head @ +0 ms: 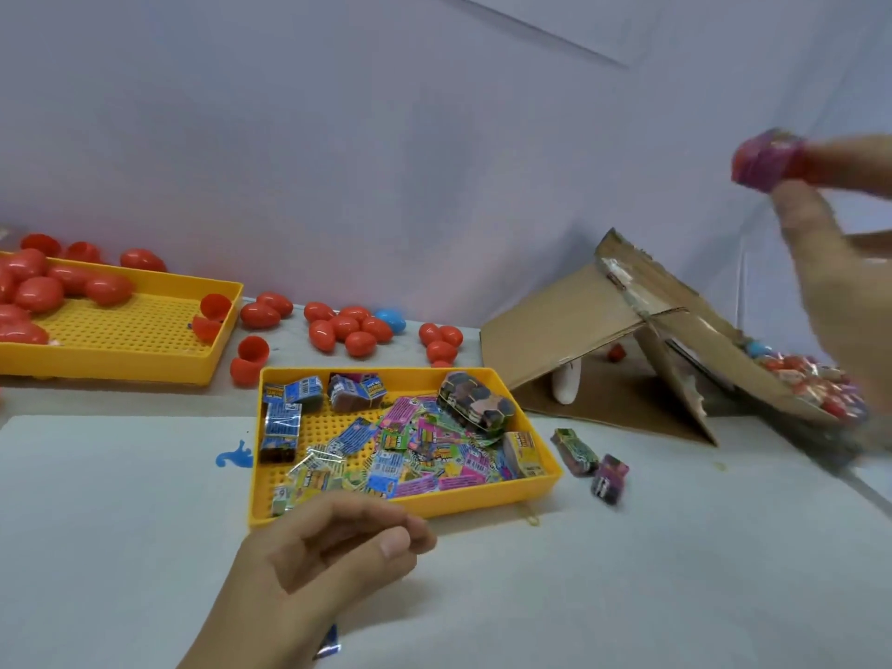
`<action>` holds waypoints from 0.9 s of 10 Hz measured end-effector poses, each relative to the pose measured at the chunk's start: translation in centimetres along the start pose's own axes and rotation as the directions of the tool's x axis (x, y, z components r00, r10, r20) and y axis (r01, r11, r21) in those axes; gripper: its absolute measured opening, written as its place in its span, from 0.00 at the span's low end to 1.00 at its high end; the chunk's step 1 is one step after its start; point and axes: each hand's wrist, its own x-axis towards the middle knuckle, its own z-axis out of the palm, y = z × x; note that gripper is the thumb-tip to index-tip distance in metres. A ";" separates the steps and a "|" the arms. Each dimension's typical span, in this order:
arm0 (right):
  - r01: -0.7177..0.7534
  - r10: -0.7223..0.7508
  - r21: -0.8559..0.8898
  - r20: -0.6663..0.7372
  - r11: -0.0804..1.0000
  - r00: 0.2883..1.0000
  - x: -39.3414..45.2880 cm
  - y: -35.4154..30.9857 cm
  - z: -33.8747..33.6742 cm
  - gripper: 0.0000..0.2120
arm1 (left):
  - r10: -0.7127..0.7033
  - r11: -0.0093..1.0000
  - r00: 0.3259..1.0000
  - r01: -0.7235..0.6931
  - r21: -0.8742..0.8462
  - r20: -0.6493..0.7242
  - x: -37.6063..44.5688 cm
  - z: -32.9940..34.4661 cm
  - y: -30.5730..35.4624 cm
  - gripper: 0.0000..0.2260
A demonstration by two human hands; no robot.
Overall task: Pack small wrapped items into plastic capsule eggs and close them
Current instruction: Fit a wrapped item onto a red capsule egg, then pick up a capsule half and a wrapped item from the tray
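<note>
My right hand (840, 292) is raised at the far right, blurred by motion, and pinches a red capsule egg (772, 159) with a pink-purple wrapped item showing at its open end. Lower down, my left hand (318, 567) hovers just in front of the near yellow tray (545, 480), fingers loosely curled with nothing seen in them. That tray holds several small colourful wrapped packets (415, 446). Two more packets (591, 463) lie on the table to its right. Several red eggs (347, 328) and one blue egg (390, 320) lie along the wall.
A second yellow tray (145, 330) at the back left holds more red eggs and open halves. A torn cardboard box (603, 330) stands at the back right, with a pile of small wrapped items (811, 379) on its flap. A blue stain (236, 456) marks the white table.
</note>
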 end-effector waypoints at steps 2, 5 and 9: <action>-0.197 0.239 0.176 -0.270 0.965 0.933 1.4 2.9 -3.6 0.20 | -0.037 0.999 0.999 0.037 -0.033 -0.013 0.2 0.1 0.1 0.34; -0.656 0.340 0.746 0.591 0.113 0.731 -10.4 -15.5 12.1 0.08 | -0.019 0.998 0.998 0.016 -0.056 -0.060 -0.1 -0.1 0.3 0.16; -0.592 0.198 0.797 0.565 0.120 0.801 -12.0 -15.7 16.1 0.34 | 0.469 0.853 0.823 -0.327 0.408 -0.320 0.1 -0.7 3.1 0.06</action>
